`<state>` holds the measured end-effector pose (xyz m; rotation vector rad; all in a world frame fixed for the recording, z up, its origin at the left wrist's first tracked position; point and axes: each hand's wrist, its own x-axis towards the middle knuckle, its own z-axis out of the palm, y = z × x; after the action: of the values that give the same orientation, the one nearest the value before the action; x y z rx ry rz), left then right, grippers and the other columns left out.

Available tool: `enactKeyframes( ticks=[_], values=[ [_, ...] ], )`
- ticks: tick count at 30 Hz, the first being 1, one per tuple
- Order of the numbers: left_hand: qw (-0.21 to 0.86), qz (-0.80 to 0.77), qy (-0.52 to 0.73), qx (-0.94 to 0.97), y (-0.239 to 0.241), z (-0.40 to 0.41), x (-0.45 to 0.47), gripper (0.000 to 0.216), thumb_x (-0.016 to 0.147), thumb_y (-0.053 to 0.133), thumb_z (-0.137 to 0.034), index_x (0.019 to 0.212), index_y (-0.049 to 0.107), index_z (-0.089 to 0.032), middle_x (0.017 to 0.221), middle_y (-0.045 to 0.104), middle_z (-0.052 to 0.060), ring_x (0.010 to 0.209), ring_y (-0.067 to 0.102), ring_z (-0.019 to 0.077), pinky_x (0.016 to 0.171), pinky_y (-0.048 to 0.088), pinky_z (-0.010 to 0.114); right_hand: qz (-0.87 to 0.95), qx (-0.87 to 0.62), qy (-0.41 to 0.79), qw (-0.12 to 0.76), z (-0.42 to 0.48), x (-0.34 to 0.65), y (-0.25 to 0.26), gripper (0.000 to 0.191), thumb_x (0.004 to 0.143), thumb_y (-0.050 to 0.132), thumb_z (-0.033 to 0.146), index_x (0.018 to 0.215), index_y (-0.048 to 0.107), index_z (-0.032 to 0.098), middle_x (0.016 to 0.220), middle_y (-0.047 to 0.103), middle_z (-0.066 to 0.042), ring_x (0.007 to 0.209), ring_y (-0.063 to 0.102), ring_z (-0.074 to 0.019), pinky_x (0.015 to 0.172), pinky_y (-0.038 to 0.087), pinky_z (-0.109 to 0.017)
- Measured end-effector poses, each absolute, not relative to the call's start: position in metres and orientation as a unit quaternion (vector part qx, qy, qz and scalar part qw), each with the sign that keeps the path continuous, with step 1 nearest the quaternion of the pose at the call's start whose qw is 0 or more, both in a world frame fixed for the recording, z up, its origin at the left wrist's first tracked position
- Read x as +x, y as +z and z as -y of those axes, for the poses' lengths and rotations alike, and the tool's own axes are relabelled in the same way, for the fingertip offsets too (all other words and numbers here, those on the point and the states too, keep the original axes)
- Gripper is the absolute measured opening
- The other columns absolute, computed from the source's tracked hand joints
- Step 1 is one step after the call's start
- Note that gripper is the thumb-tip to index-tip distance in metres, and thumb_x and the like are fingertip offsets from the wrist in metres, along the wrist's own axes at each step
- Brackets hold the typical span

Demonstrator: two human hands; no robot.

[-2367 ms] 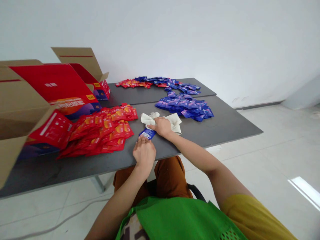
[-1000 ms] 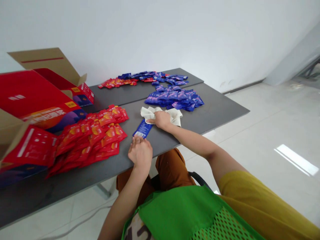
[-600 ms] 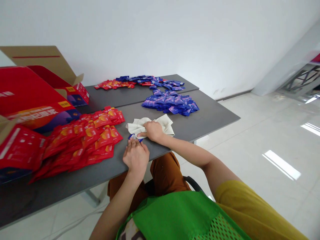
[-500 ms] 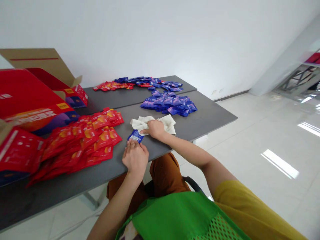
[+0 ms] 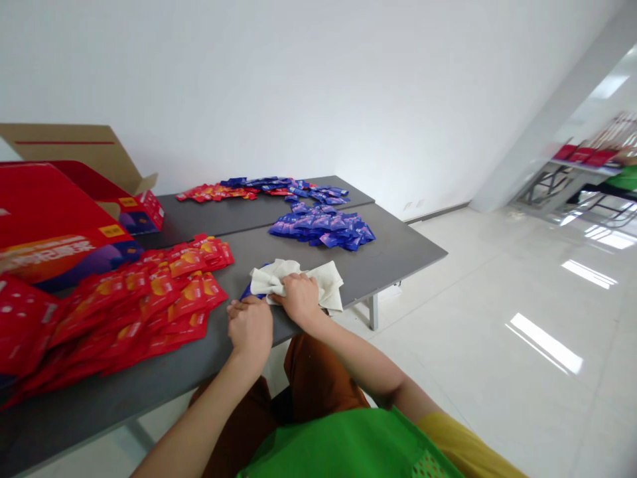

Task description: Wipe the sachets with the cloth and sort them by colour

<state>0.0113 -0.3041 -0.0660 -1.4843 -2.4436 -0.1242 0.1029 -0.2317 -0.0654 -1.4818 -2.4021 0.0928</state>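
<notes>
A cream cloth lies bunched on the grey table, gripped by my right hand. Under its left end is a blue packet, mostly covered, with only a corner and edge showing. My left hand has its fingers curled over the packet's near end, pressing it against the tabletop. Both hands are close together near the front edge. To the left of them is a heap of red packets, and beyond the cloth a pile of blue-purple packets.
Red printed cartons with open flaps stand at the left. Along the back lie more red packets and blue packets by the white wall. Far right, a person in green sits near another table.
My right hand has brought the cloth left over the blue packet, which showed its printed face before. My left hand still presses its near end. The view has shifted slightly.
</notes>
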Motion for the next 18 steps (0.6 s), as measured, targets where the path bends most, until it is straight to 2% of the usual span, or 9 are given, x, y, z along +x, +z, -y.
enactKeyframes(
  ticks=[4, 7, 11, 15, 18],
  values=[
    [0.156, 0.841, -0.056, -0.515, -0.067, 0.315, 0.004, 0.041, 0.095, 0.019, -0.019, 0.094, 0.058, -0.004, 0.077, 0.066, 0.021, 0.074, 0.068, 0.028, 0.06, 0.051, 0.033, 0.84, -0.52, 0.04, 0.15, 0.224, 0.095, -0.064, 0.043, 0.088, 0.052, 0.061, 0.092, 0.068, 0.02, 0.099, 0.07, -0.01, 0.097, 0.061, -0.0249, 0.082, 0.043, -0.037],
    [0.159, 0.856, -0.068, -0.487, -0.066, 0.317, -0.008, 0.044, 0.098, 0.016, -0.026, 0.096, 0.056, -0.007, 0.065, 0.064, 0.015, 0.063, 0.067, 0.027, 0.057, 0.05, 0.034, 0.845, -0.511, 0.036, 0.15, 0.218, 0.082, -0.065, 0.045, 0.088, 0.051, 0.06, 0.092, 0.068, 0.019, 0.098, 0.07, -0.01, 0.095, 0.062, -0.0253, 0.081, 0.043, -0.039],
    [0.166, 0.881, -0.11, -0.428, -0.062, 0.322, -0.023, 0.045, 0.098, 0.019, -0.034, 0.099, 0.057, -0.008, 0.064, 0.065, 0.016, 0.06, 0.065, 0.0286, 0.054, 0.047, 0.034, 0.849, -0.503, 0.047, 0.153, 0.215, 0.071, -0.067, 0.045, 0.087, 0.053, 0.06, 0.092, 0.069, 0.018, 0.097, 0.069, -0.011, 0.096, 0.061, -0.0258, 0.083, 0.042, -0.039],
    [0.139, 0.883, -0.213, -0.394, -0.055, 0.332, -0.036, 0.039, 0.095, 0.026, -0.031, 0.098, 0.06, -0.011, 0.07, 0.067, 0.016, 0.062, 0.064, 0.028, 0.058, 0.046, 0.034, 0.862, -0.471, 0.084, 0.168, 0.22, 0.073, -0.063, 0.053, 0.078, 0.059, 0.068, 0.093, 0.067, 0.018, 0.098, 0.069, -0.011, 0.098, 0.061, -0.0273, 0.087, 0.04, -0.042],
    [0.095, 0.861, -0.33, -0.375, -0.048, 0.336, -0.043, 0.032, 0.092, 0.031, -0.025, 0.092, 0.06, -0.014, 0.073, 0.067, 0.013, 0.066, 0.063, 0.0252, 0.061, 0.046, 0.033, 0.858, -0.424, 0.179, 0.225, 0.227, 0.073, -0.053, 0.048, 0.079, 0.062, 0.064, 0.097, 0.066, 0.02, 0.097, 0.069, -0.006, 0.095, 0.062, -0.0213, 0.084, 0.042, -0.033]
  ],
)
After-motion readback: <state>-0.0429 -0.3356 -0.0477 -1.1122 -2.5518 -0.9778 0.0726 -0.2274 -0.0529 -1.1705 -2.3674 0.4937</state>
